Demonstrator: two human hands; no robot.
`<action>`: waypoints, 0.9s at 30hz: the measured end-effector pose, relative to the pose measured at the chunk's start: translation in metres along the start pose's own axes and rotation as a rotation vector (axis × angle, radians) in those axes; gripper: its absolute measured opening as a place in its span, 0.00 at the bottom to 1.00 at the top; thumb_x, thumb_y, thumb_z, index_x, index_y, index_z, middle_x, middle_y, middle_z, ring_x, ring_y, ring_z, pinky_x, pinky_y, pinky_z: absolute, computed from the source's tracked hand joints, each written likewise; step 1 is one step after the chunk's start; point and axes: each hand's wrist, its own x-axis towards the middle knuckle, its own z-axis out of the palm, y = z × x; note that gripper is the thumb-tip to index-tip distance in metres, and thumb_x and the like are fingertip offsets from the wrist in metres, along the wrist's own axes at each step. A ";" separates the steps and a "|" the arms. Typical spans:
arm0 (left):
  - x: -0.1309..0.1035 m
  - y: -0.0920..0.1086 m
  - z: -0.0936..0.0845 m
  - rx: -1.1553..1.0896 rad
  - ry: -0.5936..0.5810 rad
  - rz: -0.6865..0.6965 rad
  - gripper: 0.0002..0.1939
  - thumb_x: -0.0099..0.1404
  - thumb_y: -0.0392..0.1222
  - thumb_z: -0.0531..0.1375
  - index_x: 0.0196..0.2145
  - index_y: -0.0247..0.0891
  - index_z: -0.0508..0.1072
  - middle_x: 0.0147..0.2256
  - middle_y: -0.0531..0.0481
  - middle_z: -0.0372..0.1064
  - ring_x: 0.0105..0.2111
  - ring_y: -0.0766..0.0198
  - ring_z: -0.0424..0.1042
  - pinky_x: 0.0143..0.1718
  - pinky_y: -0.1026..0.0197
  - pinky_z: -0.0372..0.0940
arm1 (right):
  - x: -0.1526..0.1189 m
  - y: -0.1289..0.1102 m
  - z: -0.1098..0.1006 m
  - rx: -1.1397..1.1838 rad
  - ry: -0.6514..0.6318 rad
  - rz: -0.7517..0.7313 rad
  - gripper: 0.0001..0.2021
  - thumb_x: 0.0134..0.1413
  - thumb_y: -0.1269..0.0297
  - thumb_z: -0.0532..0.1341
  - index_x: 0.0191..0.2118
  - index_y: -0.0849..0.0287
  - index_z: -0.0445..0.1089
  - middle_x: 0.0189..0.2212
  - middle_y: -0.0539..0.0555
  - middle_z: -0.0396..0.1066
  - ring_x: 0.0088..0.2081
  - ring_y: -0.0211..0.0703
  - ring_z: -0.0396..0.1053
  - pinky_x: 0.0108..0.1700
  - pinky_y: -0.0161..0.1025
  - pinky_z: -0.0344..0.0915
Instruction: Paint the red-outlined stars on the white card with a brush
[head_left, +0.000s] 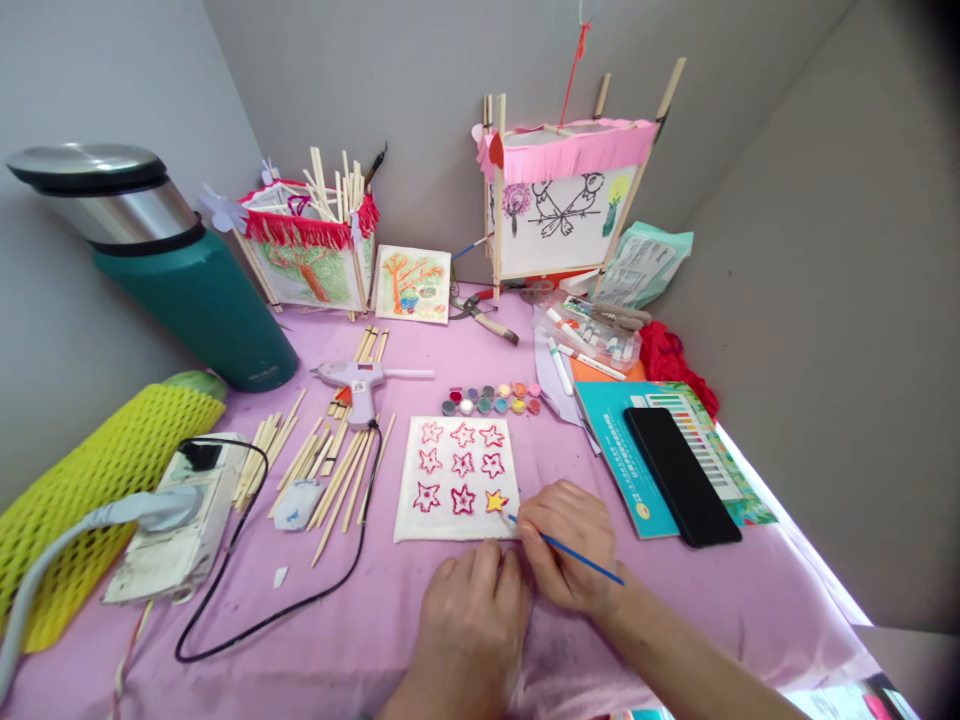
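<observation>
A blue paintbrush point(581, 558) is pinched in my right hand point(571, 545), its tip at the lower right star of a white square sheet point(405, 520). That star point(496, 501) is yellow inside; the other stars are red outlines with white inside. My left hand point(472, 620) rests closed at the sheet's bottom edge, fingers curled; whether anything is under them is hidden. Small paint pots point(485, 405) in two rows lie just beyond the sheet, in several colours.
Wooden sticks point(349, 470), a glue gun point(361, 385) with a black cord and a power strip point(184, 530) lie left. A teal bottle point(202, 290) stands behind them. On the right, a black phone point(682, 475) lies on a teal booklet point(619, 470). Decorated stick frames point(570, 220) stand behind.
</observation>
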 end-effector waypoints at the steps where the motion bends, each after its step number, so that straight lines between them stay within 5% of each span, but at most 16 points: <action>1: 0.000 0.000 0.000 -0.002 0.000 0.001 0.06 0.62 0.35 0.54 0.38 0.38 0.68 0.30 0.49 0.68 0.24 0.61 0.63 0.26 0.57 0.56 | 0.000 0.000 0.000 -0.001 -0.005 0.001 0.05 0.52 0.76 0.55 0.32 0.61 0.66 0.23 0.54 0.71 0.25 0.40 0.63 0.29 0.39 0.57; 27: -0.001 0.000 0.001 0.002 -0.019 -0.012 0.06 0.62 0.35 0.55 0.38 0.39 0.68 0.30 0.50 0.67 0.24 0.62 0.63 0.26 0.56 0.56 | 0.001 0.002 0.001 0.006 -0.007 0.038 0.05 0.54 0.75 0.55 0.32 0.60 0.65 0.23 0.53 0.69 0.24 0.39 0.62 0.29 0.39 0.57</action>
